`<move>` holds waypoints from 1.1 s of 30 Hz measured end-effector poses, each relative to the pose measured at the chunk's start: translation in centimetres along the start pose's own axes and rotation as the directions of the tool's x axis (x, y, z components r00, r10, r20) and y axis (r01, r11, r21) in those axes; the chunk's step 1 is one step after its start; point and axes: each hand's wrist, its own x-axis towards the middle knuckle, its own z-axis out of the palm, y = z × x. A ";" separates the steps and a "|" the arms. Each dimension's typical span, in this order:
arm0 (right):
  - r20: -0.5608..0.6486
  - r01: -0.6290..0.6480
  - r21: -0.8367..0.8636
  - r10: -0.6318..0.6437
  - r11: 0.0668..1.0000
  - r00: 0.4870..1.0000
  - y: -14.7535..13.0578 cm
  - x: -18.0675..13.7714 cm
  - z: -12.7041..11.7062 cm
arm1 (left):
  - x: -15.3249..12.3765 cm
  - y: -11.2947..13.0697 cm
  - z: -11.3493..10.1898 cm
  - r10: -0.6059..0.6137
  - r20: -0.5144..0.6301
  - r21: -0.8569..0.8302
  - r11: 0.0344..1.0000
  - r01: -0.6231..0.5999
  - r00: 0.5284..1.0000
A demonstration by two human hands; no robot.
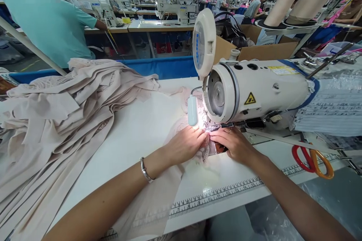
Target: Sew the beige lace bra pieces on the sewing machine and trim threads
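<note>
At the lit needle area of a white sewing machine (263, 86), my left hand (185, 145) presses its closed fingers on pale pink lace fabric (206, 150). My right hand (233, 143) is close beside it, fingers bent together at the fabric's right edge; exactly what the fingertips grip is partly hidden. The lace passes between both hands, and a sheer length of it (152, 211) hangs over the table's front edge under my left forearm. A small lamp (192, 110) shines down just above my left fingers. The needle itself is lost in the glare.
A large heap of pale pink fabric (85, 98) covers the table's left. Scissors with red and orange handles (322, 163) lie at the right, near a printed ruler strip (220, 197). Thread cones (284, 3) stand above the machine. A person in a teal shirt (48, 26) sits ahead left.
</note>
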 end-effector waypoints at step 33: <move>-0.076 -0.010 0.009 0.011 1.000 0.997 0.2 -0.5 0.3 | 0.1 0.8 1.6 0.198 -0.104 0.070 0.979 -0.191 0.975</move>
